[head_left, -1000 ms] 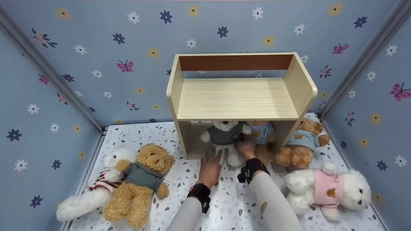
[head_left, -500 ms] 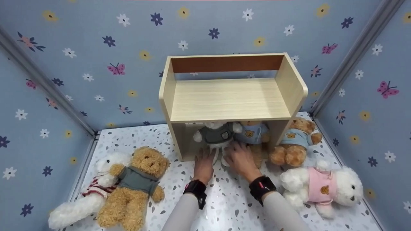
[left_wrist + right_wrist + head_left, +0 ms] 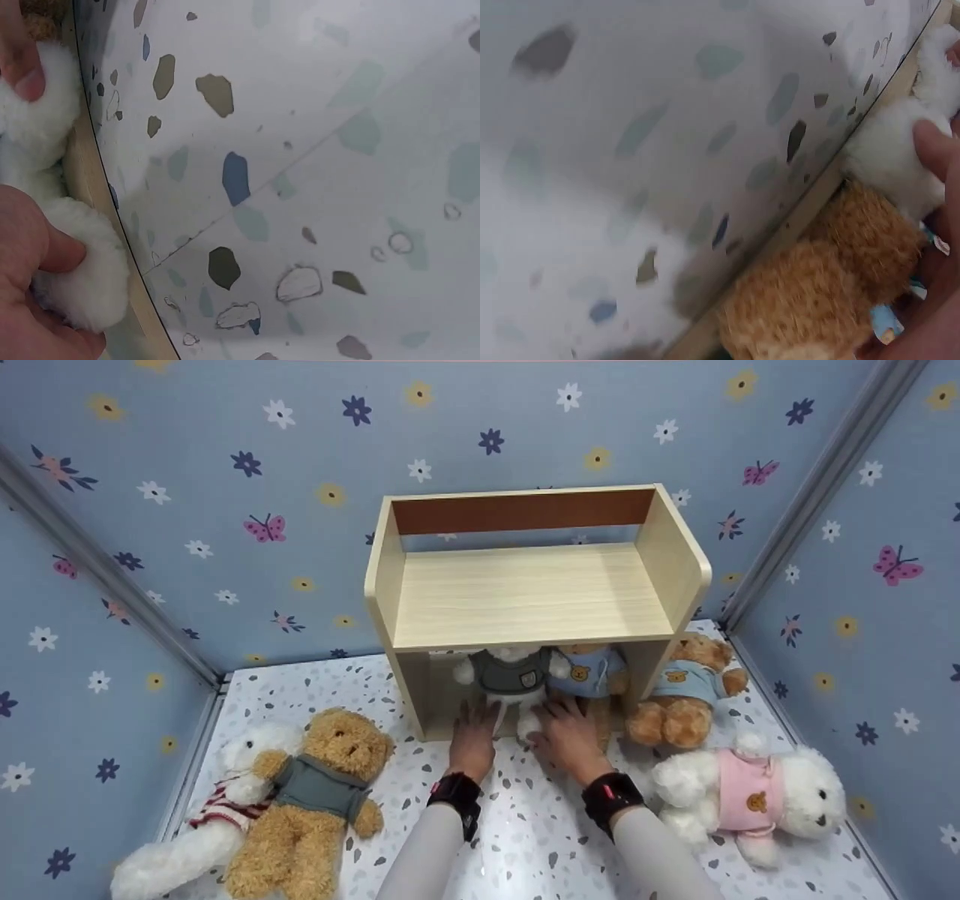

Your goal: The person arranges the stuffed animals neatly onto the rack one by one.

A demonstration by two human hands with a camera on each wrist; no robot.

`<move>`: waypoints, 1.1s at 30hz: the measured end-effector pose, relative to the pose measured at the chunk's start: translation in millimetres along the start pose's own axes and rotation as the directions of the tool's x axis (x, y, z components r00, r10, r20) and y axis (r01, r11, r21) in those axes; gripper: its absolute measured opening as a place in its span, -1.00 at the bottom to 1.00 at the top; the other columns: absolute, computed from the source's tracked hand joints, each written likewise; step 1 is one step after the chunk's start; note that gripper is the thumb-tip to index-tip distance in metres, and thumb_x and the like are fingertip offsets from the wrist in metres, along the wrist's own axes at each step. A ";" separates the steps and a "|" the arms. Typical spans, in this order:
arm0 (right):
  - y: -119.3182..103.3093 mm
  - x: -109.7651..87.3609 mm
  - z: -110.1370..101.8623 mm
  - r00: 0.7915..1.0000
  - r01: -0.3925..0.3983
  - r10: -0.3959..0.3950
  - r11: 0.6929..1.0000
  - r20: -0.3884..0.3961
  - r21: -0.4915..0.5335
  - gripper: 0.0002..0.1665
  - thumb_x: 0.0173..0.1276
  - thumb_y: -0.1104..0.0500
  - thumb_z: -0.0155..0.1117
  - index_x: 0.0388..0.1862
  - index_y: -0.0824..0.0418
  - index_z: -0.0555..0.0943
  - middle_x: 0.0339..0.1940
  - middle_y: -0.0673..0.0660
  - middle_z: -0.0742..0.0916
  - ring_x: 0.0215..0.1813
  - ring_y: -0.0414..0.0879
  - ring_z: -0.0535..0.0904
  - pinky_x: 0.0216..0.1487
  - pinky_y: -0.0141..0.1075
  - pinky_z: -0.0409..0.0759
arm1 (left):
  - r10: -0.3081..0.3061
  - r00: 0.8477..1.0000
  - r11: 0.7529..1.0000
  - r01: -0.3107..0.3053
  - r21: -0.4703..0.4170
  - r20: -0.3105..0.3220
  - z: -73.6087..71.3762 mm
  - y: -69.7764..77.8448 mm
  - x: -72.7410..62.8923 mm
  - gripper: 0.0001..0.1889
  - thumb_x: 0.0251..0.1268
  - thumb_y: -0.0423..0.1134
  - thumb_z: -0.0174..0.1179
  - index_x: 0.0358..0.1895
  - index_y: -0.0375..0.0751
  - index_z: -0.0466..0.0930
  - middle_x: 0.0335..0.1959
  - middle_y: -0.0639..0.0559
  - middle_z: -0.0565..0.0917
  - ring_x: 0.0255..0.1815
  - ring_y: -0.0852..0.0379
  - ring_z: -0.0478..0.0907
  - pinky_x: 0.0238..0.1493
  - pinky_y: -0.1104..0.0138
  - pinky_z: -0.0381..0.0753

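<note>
Both hands have hold: left hand (image 3: 473, 741) pinches one fluffy white foot (image 3: 96, 281), thumb on top; right hand (image 3: 568, 739) has its thumb on the other foot (image 3: 889, 154), fingers partly hidden. Feet belong to the white plush toy in a dark grey-green shirt (image 3: 510, 673), sitting upright in the lower bay of the pale wood-grain shelf unit (image 3: 536, 592), just beside the curly tan bear in a blue top (image 3: 590, 671). Head mostly hidden by the upper board. Step looks like final seating. Next move probably calls for squaring both feet at the front edge, then a gentle release; pulling could tip it.
</note>
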State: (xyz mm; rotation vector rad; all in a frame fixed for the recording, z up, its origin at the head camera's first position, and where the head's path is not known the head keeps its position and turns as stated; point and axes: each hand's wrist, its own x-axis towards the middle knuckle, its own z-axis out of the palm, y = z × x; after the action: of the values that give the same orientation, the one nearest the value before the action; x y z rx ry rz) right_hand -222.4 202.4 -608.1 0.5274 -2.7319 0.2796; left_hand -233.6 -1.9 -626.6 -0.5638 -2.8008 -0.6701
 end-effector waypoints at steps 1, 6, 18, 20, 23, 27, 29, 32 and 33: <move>-0.6 0.5 0.6 1.000 -0.025 0.025 1.000 0.006 0.010 -0.38 0.32 -0.09 0.50 0.25 0.20 0.67 0.26 0.25 0.69 0.34 0.30 0.49 0.28 0.39 0.39 | 0.001 1.000 1.000 -0.001 -0.008 0.006 -0.2 0.5 -1.5 -0.20 0.04 -0.70 0.29 0.46 -0.26 0.45 0.51 -0.41 0.32 0.45 -0.61 0.23 0.28 -0.37 0.41; 0.7 0.4 4.4 0.993 -0.117 0.117 0.993 0.006 0.010 -0.40 0.36 -0.08 0.48 0.28 0.18 0.64 0.25 0.24 0.70 0.34 0.28 0.49 0.31 0.34 0.38 | 0.015 0.999 0.996 -0.019 -0.083 -0.046 1.1 4.6 -11.8 -0.28 0.16 -0.72 0.12 0.47 -0.30 0.42 0.51 -0.51 0.25 0.44 -0.61 0.24 0.27 -0.32 0.45; 3.3 -10.4 13.1 0.994 -0.102 0.101 0.994 -0.037 -0.032 -0.46 0.31 0.15 0.44 0.28 0.04 0.62 0.34 0.30 0.61 0.41 0.38 0.41 0.29 0.40 0.39 | -0.010 0.999 0.944 -0.006 -0.328 -0.048 6.6 15.4 -39.5 -0.39 0.37 -0.64 0.03 0.50 -0.35 0.36 0.51 -0.62 0.15 -0.08 -0.28 0.67 -0.35 0.20 0.68; 1.8 -10.9 13.4 0.996 -0.077 0.076 0.997 -0.043 -0.025 -0.47 0.29 0.13 0.46 0.26 0.05 0.65 0.37 0.32 0.58 0.42 0.41 0.39 0.30 0.42 0.37 | 0.000 1.000 0.932 0.000 -0.362 -0.001 6.4 15.1 -39.7 -0.36 0.38 -0.63 0.03 0.53 -0.37 0.30 0.53 -0.63 0.10 0.01 -0.32 0.65 -0.30 0.17 0.69; -1.0 -10.3 11.9 0.998 -0.052 0.052 0.999 -0.031 -0.003 -0.45 0.28 0.06 0.48 0.26 0.07 0.65 0.43 0.35 0.52 0.46 0.44 0.34 0.34 0.46 0.29 | 0.001 1.000 0.923 0.010 -0.385 0.029 5.3 12.9 -39.6 -0.34 0.38 -0.61 0.05 0.56 -0.37 0.26 0.55 -0.62 0.06 0.29 -0.37 0.52 -0.12 0.10 0.70; -6.1 -8.9 8.1 1.000 -0.024 0.024 0.999 0.011 0.029 -0.37 0.30 -0.05 0.44 0.34 0.05 0.61 0.51 0.35 0.45 0.50 0.46 0.28 0.39 0.49 0.19 | -0.015 1.000 0.920 0.017 -0.393 0.007 2.1 7.9 -42.9 -0.33 0.34 -0.60 0.11 0.54 -0.40 0.27 0.55 -0.63 0.05 0.41 -0.43 0.38 0.10 0.00 0.65; -8.9 -9.0 5.7 0.999 -0.020 0.019 0.999 0.028 0.044 -0.35 0.32 -0.07 0.44 0.38 0.03 0.59 0.51 0.34 0.45 0.51 0.45 0.27 0.38 0.50 0.19 | -0.025 1.000 0.917 0.019 -0.398 -0.010 -0.3 5.0 -45.7 -0.33 0.33 -0.59 0.14 0.53 -0.41 0.28 0.54 -0.63 0.05 0.44 -0.45 0.32 0.18 -0.03 0.60; -11.3 -10.2 3.3 0.999 -0.016 0.014 0.999 0.036 0.050 -0.34 0.34 -0.09 0.45 0.40 0.02 0.58 0.48 0.31 0.48 0.51 0.42 0.29 0.40 0.47 0.19 | -0.041 0.999 0.918 0.025 -0.396 -0.032 -4.5 0.6 -50.3 -0.32 0.32 -0.57 0.17 0.53 -0.40 0.28 0.54 -0.63 0.05 0.46 -0.47 0.28 0.26 -0.06 0.55; -11.6 -10.8 3.0 0.999 -0.015 0.014 0.999 0.039 0.045 -0.33 0.34 -0.09 0.45 0.40 0.02 0.58 0.48 0.31 0.49 0.51 0.41 0.30 0.40 0.46 0.20 | -0.048 0.998 0.920 0.027 -0.390 -0.044 -5.5 -0.9 -51.9 -0.32 0.31 -0.56 0.19 0.53 -0.40 0.29 0.54 -0.63 0.07 0.46 -0.47 0.29 0.25 -0.07 0.57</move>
State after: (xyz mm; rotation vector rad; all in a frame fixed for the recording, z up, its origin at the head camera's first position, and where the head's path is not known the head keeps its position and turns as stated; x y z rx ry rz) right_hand -209.4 194.5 -613.3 0.5305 -2.7734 0.3393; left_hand -186.4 -21.6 -636.9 -0.5479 -2.6425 -1.2474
